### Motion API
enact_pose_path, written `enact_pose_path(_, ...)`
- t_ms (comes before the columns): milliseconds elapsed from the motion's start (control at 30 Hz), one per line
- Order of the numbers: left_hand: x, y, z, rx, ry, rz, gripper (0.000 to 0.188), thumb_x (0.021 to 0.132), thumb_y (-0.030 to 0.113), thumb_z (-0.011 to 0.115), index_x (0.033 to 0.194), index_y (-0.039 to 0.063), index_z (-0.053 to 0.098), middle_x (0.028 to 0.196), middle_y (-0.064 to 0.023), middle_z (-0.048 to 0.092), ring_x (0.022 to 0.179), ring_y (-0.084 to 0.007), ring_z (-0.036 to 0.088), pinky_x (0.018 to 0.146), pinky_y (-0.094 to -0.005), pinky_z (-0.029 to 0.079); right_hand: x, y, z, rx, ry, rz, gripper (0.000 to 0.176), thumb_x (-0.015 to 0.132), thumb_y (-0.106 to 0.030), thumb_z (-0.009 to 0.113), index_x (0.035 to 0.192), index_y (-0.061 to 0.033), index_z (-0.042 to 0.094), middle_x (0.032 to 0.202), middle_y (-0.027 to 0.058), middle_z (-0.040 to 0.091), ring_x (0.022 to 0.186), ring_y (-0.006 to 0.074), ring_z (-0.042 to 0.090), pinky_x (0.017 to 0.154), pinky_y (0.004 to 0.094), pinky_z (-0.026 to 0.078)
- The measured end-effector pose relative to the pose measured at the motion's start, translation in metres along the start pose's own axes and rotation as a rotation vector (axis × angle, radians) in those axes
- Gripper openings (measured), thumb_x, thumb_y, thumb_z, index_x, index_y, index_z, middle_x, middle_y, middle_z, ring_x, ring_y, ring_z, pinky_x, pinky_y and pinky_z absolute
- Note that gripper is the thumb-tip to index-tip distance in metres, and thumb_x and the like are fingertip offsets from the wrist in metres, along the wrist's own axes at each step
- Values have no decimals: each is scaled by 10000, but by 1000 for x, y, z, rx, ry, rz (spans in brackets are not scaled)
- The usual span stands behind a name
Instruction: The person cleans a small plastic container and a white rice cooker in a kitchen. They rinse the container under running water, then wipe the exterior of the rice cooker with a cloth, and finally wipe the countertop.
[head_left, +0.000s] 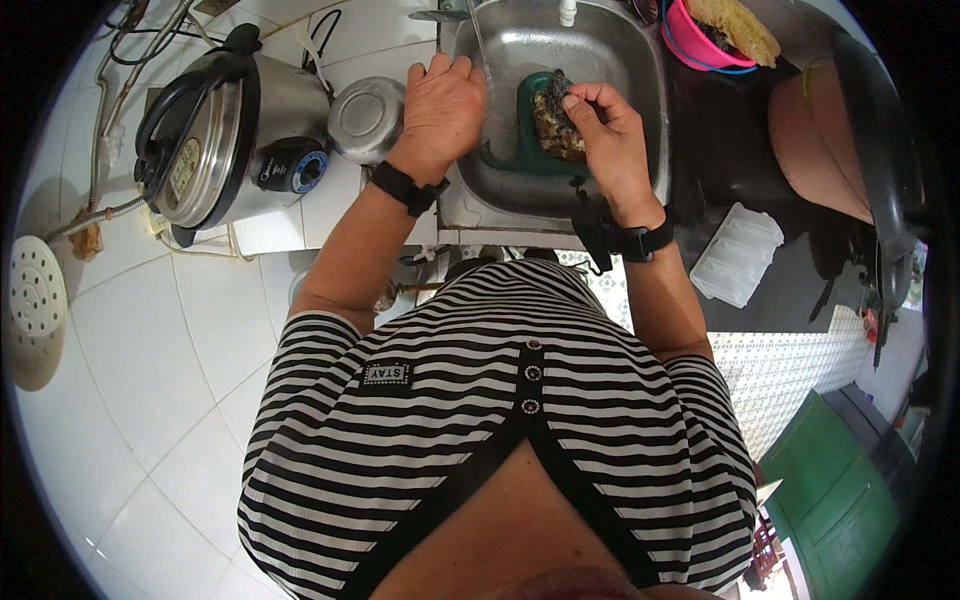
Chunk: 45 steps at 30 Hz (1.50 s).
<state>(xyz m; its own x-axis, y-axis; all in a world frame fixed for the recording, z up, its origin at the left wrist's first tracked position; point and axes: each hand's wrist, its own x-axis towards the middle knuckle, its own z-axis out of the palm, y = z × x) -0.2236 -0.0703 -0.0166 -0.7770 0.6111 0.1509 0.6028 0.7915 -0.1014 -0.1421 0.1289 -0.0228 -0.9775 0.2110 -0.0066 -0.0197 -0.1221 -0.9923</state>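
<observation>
At the left rim of the steel sink (517, 45), my left hand (446, 101) is bent with the back of the hand up, beside an upturned metal bowl (367, 120); whether it grips anything is hidden. My right hand (611, 131) is over the sink and pinches a dark grey mesh scourer (556, 91) between thumb and fingers. Below the scourer, a green plastic strainer or basket (525, 154) lies in the basin with brownish and yellowish scraps (556, 139) in it. A white tap spout (568, 13) points into the sink from the far side.
A pressure cooker (232, 135) occupies the left counter. Right of the sink are a pink basket (686, 37) holding a yellow sponge, a large pinkish container (817, 139) and a translucent plastic tray (737, 255). A perforated white disc (36, 289) hangs at far left.
</observation>
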Motion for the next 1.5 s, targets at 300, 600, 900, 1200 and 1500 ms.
enact_pose_path(300,-27,-11,22,-935,-50,-294,415,824,202,718,1183,25,609,1152,-144,666,1078,-342,620,907,-422,504,-15,1,-2,-2,5,19,111,946,-115,652,1007,-21,655,850,-32,630,738,38,537,655,207,452)
enact_pose_path(600,-24,3,44,-1042,219,-254,643,828,181,742,1356,17,412,1273,-181,608,1171,-306,603,984,-395,473,-23,-1,-2,6,-8,62,88,946,-85,646,1008,-23,649,900,-37,621,813,37,536,736,206,450)
enact_pose_path(900,15,-13,73,-1148,246,-363,602,839,132,729,1317,22,380,1336,-118,586,1168,-242,589,958,-359,478,-22,11,-9,-29,-1,82,72,942,-73,653,990,-21,641,887,-44,618,815,39,535,763,203,445)
enact_pose_path(1200,33,-14,90,-1409,197,-407,488,860,45,706,1272,40,446,1216,-49,600,1080,-174,594,921,-315,478,-13,15,-14,-20,3,108,79,942,-76,655,996,-21,639,890,-37,622,814,42,537,759,204,445)
enact_pose_path(1500,30,-21,79,-1979,61,-480,363,888,102,698,1214,52,547,1153,-39,634,1028,-146,594,875,-290,471,-2,24,0,-13,-13,96,75,937,-76,651,988,-21,643,864,-39,618,791,41,533,728,204,444)
